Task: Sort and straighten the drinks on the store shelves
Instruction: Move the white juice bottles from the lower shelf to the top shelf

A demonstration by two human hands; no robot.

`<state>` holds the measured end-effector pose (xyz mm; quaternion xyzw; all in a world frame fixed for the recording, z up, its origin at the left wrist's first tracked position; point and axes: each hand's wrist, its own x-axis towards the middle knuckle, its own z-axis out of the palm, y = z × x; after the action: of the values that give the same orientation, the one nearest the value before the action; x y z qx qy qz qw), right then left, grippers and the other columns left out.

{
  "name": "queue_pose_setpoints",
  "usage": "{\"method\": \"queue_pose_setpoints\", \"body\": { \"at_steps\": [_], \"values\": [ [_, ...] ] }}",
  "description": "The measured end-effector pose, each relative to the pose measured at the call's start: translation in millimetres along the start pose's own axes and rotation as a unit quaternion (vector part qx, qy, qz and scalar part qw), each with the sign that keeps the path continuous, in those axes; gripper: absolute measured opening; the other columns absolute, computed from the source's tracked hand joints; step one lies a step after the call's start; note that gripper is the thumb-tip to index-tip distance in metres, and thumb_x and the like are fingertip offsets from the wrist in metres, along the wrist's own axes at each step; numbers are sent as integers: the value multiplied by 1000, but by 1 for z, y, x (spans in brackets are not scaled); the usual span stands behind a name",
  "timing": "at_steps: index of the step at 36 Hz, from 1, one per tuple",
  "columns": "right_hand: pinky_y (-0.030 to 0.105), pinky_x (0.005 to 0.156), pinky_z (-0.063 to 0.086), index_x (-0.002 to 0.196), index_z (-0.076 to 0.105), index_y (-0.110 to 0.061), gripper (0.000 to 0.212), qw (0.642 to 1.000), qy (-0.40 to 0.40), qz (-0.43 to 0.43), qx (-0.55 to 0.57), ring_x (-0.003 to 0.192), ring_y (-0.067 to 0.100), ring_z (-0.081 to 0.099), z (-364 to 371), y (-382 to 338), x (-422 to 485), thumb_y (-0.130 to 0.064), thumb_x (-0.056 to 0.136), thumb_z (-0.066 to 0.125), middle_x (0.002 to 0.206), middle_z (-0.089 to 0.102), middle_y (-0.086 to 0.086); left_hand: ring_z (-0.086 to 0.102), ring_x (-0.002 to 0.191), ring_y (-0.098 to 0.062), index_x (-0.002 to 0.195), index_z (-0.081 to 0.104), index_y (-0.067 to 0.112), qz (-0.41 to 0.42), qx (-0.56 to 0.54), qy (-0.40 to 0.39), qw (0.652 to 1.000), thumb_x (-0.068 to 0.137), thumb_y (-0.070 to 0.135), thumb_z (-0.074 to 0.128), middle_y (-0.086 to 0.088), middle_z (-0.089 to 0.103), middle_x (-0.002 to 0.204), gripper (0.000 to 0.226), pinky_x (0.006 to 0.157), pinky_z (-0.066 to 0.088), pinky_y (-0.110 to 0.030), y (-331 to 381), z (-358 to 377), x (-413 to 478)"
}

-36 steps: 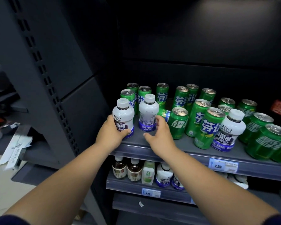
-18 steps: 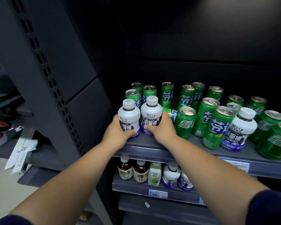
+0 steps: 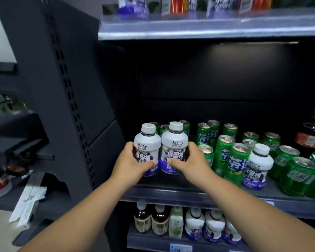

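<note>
Two white bottles with purple labels stand side by side at the left front of the middle shelf (image 3: 216, 196). My left hand (image 3: 133, 162) grips the left bottle (image 3: 147, 142). My right hand (image 3: 188, 161) grips the right bottle (image 3: 174, 142). Whether the two bottles rest on the shelf or are lifted just off it, I cannot tell. A third white bottle (image 3: 258, 163) stands further right among several green cans (image 3: 237, 161). More green cans stand behind the held bottles, partly hidden.
A dark cola bottle (image 3: 311, 135) stands at the far right. The lower shelf (image 3: 153, 242) holds brown, pale green and white bottles. The upper shelf (image 3: 189, 28) carries blurred cartons. A dark perforated upright (image 3: 69, 91) borders the left side.
Both hands have closed round the two white bottles and pulled them together towards the shelf front. The camera has tilted up, so the upper shelf now shows.
</note>
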<state>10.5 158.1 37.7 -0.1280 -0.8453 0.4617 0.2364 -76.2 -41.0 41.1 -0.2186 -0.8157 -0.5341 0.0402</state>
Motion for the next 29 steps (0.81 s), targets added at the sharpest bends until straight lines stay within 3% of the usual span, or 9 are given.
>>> {"method": "queue_pose_setpoints", "body": {
  "at_steps": [3,6,10,12,15,22,29],
  "values": [
    [36,88,55,113,53,-32,61,1000,2,-24,6,100,5,64,-18,-27,-5,-51,64,85,111,67,-12,65,81,6,99,53,34,29,-15,14,999,60,28,92,12,70,94,55,75,54,-28,24,-17,-1],
    [35,85,57,106,56,-32,56,998,11,-58,17,94,1,67,-37,-54,-13,-48,62,86,106,70,-11,66,79,5,97,55,34,58,-22,33,998,56,36,93,14,72,91,56,74,55,-30,52,-33,-4],
    [38,82,59,104,55,-33,63,995,30,-94,30,91,1,68,-58,-91,-23,-60,54,82,103,71,-12,68,78,1,96,56,33,97,-42,54,993,50,43,92,18,72,89,59,71,55,-29,89,-55,-11],
    [40,82,60,105,56,-33,63,992,36,-113,40,91,2,69,-69,-108,-27,-61,53,82,102,72,-12,67,78,2,96,57,31,118,-50,60,990,53,38,94,22,70,90,57,69,53,-26,107,-65,-15],
    [41,82,60,105,58,-31,64,987,47,-138,61,90,4,71,-83,-134,-31,-58,52,82,100,73,-10,68,77,2,96,58,29,150,-60,67,985,57,31,95,21,71,91,54,67,51,-24,131,-80,-18],
    [27,75,56,107,60,-25,51,975,92,-188,78,88,0,70,-111,-188,-27,-35,68,91,101,73,-7,70,81,-4,96,59,30,191,-72,86,975,47,47,94,12,73,90,63,79,59,-41,183,-108,-6],
    [33,85,59,106,63,-26,49,966,120,-211,87,91,0,71,-139,-220,-15,-34,67,92,102,74,-10,71,84,-4,99,61,28,212,-88,82,970,43,50,93,11,75,92,68,85,59,-41,230,-118,12]
  ]
}}
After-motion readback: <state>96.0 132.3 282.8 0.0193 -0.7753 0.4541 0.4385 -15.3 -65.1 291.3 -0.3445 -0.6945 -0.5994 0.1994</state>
